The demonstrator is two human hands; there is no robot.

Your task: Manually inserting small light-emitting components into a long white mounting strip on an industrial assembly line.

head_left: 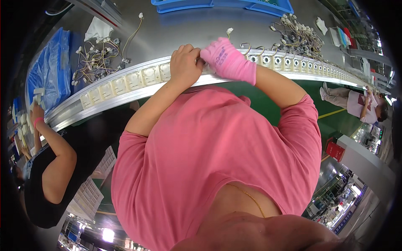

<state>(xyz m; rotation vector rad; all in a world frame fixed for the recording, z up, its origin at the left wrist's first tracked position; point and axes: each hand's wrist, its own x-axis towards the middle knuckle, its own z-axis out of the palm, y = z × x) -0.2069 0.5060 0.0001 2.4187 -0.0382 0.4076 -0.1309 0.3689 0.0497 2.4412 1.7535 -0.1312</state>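
My bare left hand (185, 65) rests over a long metal rail (138, 93) filled with a row of white square housings (133, 80). Its fingers are bent and closed, and whatever they hold is hidden. Right beside it, my right hand (226, 60) in a pink knit glove is closed as well, its fingertips touching the left one's. The thing between them cannot be made out. A short wire with a white connector (229, 31) sticks up just beyond the glove. To the right, the housings (287, 62) have dark round centres, and wires rise from several of them.
Bundles of wires with white connectors lie on the grey bench at left (98, 58) and right (298, 35). A blue tray (184, 6) stands at the far edge, a plastic-lined blue bin (52, 67) at left. Co-workers (58, 163) stand along the rail on both sides.
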